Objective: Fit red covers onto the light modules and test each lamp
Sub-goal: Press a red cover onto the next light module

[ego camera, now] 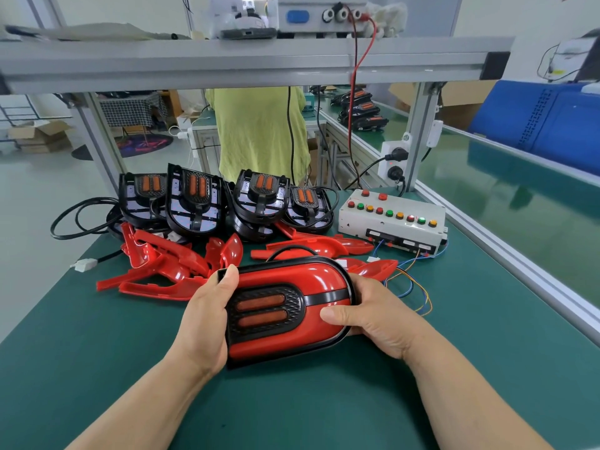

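**Gripping the covered lamp at both ends**

Starting at the left, our left hand (207, 315) clamps the flat end of the lamp (292, 277), with the thumb hooked over its top corner and the palm against the black rim. The lamp sits low over the green mat (292, 410), near the front middle of the bench. We cannot tell whether it rests on the mat or hangs just above it. Our right hand (367, 315) wraps the rounded end, thumb laid on the glossy red cover and fingers curled beneath, out of sight. The two hands are apart, one at each end.

We judge the lamp light and stiff, a moulded plastic shell over a plastic base. Its polished red surface looks slippery and would probably show scratches. We think the black rim and the two ends are safer places to hold than the domed face. The loose red covers (162, 267) heaped behind the left hand look thin, and their edges may crack if forced, so any pressing should go evenly along the rim.

Across its face, the lamp shows a black textured panel with two amber strips at the left. A black band runs rightward through the middle, then smooth red curves to the round end. Behind stand bare light modules (194, 203), and to the right is the button-studded test box (391, 216) with coloured wires (418, 287).
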{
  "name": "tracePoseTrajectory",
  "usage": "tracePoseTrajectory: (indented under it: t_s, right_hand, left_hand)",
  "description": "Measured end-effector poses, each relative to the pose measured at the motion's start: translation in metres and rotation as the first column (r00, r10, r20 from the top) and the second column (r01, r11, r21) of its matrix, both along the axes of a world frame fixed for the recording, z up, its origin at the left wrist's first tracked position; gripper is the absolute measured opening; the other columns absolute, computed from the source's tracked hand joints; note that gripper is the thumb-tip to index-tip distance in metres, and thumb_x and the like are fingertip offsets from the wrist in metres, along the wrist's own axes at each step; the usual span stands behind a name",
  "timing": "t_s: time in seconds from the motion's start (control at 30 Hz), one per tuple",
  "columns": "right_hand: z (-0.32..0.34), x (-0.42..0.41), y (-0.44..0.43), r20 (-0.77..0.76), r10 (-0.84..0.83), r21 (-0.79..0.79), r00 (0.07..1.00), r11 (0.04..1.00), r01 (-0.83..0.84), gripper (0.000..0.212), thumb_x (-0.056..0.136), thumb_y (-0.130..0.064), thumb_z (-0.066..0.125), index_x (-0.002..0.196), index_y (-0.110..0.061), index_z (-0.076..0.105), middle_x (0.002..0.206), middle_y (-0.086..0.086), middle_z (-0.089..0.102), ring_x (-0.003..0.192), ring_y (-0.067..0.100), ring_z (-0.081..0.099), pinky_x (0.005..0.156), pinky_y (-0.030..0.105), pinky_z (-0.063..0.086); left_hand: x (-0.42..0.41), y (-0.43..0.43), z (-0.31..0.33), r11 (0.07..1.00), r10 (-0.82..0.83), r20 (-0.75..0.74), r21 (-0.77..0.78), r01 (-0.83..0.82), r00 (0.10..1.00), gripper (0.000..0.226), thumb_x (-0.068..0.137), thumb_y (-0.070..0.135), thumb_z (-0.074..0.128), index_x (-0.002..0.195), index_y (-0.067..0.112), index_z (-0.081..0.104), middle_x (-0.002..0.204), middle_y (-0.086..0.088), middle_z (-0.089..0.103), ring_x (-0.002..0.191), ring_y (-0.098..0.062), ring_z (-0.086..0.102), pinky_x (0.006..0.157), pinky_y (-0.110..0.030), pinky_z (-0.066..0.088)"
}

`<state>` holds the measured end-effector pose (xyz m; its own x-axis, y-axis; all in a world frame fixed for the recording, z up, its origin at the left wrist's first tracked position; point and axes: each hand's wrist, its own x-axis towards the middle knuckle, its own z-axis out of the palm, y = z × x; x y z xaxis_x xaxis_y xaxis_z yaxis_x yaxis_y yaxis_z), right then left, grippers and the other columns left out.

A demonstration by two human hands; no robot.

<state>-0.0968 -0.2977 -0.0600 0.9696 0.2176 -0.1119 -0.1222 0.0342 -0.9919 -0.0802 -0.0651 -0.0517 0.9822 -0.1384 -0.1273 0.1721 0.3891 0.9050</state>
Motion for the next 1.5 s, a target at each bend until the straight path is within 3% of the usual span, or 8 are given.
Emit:
tracePoseTrajectory:
  t_s: [0.33, 0.47, 0.57, 0.77, 1.03, 1.13, 1.27, 1.5]
  right_hand:
    - [0.002, -0.002, -0.001, -0.001, 0.023, -0.052, 1.000, 0.998, -0.023, 0.080, 0.054, -0.032, 0.088, 0.127, -0.017, 0.058, 0.121, 0.011, 0.071, 0.114, 0.036, 0.066, 0.100, 0.060, 0.049]
    - [0.004, 0.000, -0.001, -0.044, 0.036, 0.150, 0.998, 0.988, -0.029, 0.080, 0.059, -0.052, 0.091, 0.123, -0.012, 0.065, 0.123, 0.015, 0.070, 0.108, 0.028, 0.068, 0.095, 0.048, 0.054]
    - [0.013, 0.000, -0.002, -0.090, -0.022, 0.214, 0.996, 0.976, 0.041, 0.063, 0.080, -0.071, 0.056, 0.103, -0.017, 0.078, 0.112, 0.013, 0.074, 0.100, 0.024, 0.072, 0.083, 0.036, 0.059]
    - [0.012, 0.005, -0.005, -0.196, -0.180, 0.333, 0.964, 0.912, 0.238, 0.042, 0.098, -0.042, 0.051, 0.103, -0.005, 0.071, 0.087, 0.009, 0.075, 0.074, 0.018, 0.072, 0.068, 0.030, 0.061]
    - [0.008, 0.005, 0.001, -0.015, -0.315, 0.154, 0.949, 0.937, 0.313, 0.023, 0.098, -0.019, 0.061, 0.083, -0.018, 0.078, 0.083, 0.004, 0.074, 0.072, 0.012, 0.068, 0.069, 0.025, 0.058]
    - [0.009, 0.005, 0.002, 0.020, -0.318, 0.099, 0.948, 0.944, 0.315, 0.027, 0.100, -0.021, 0.059, 0.083, -0.022, 0.079, 0.082, 0.000, 0.073, 0.073, 0.013, 0.066, 0.075, 0.029, 0.058]
    - [0.007, 0.006, 0.002, 0.050, -0.347, 0.005, 0.937, 0.938, 0.347, 0.030, 0.100, -0.024, 0.058, 0.078, -0.027, 0.078, 0.081, -0.003, 0.074, 0.076, 0.014, 0.066, 0.081, 0.034, 0.056]
    - [0.000, 0.006, -0.001, 0.235, -0.384, -0.224, 0.893, 0.873, 0.434, 0.032, 0.100, -0.029, 0.057, 0.074, -0.035, 0.073, 0.076, -0.015, 0.073, 0.069, -0.004, 0.062, 0.069, 0.018, 0.049]
  left_hand:
    - [-0.001, -0.001, 0.004, 1.000, -0.008, 0.008, 0.013, 0.008, 1.000, 0.039, 0.104, 0.039, 0.044, 0.116, 0.009, 0.065, 0.112, -0.026, 0.070, 0.098, -0.045, 0.070, 0.072, -0.056, 0.058]
    - [0.000, -0.001, 0.006, 1.000, -0.019, -0.005, -0.008, 0.019, 1.000, 0.038, 0.103, 0.039, 0.045, 0.112, 0.011, 0.070, 0.112, -0.027, 0.070, 0.098, -0.046, 0.070, 0.072, -0.056, 0.058]
    - [-0.004, -0.004, 0.007, 0.993, -0.098, -0.016, 0.063, 0.099, 0.995, 0.038, 0.100, 0.040, 0.050, 0.114, 0.010, 0.069, 0.114, -0.026, 0.070, 0.099, -0.046, 0.069, 0.076, -0.058, 0.057]
    - [-0.009, -0.011, 0.012, 0.969, -0.212, -0.081, 0.114, 0.220, 0.974, 0.042, 0.092, 0.040, 0.056, 0.111, 0.004, 0.065, 0.106, -0.029, 0.070, 0.092, -0.047, 0.071, 0.068, -0.053, 0.058]
    - [0.002, -0.006, 0.015, 0.936, -0.199, -0.039, 0.287, 0.202, 0.979, 0.039, 0.100, 0.048, 0.049, 0.115, 0.018, 0.069, 0.111, -0.018, 0.072, 0.102, -0.039, 0.070, 0.083, -0.056, 0.056]
    - [0.019, -0.002, 0.027, 0.826, -0.081, 0.157, 0.563, -0.022, 0.984, 0.038, 0.094, 0.056, 0.048, 0.099, 0.027, 0.073, 0.103, 0.008, 0.075, 0.105, -0.015, 0.067, 0.092, -0.041, 0.050]
    - [0.050, -0.014, 0.051, 0.681, -0.103, 0.294, 0.718, -0.148, 0.950, 0.022, 0.093, 0.050, 0.052, 0.096, 0.037, 0.070, 0.094, 0.022, 0.072, 0.093, 0.002, 0.065, 0.087, -0.029, 0.049]
    - [0.087, -0.078, 0.056, 0.193, -0.479, 0.091, 0.981, 0.004, 0.873, 0.017, 0.095, 0.031, 0.063, 0.105, 0.024, 0.075, 0.099, 0.007, 0.071, 0.083, -0.006, 0.062, 0.073, -0.023, 0.047]
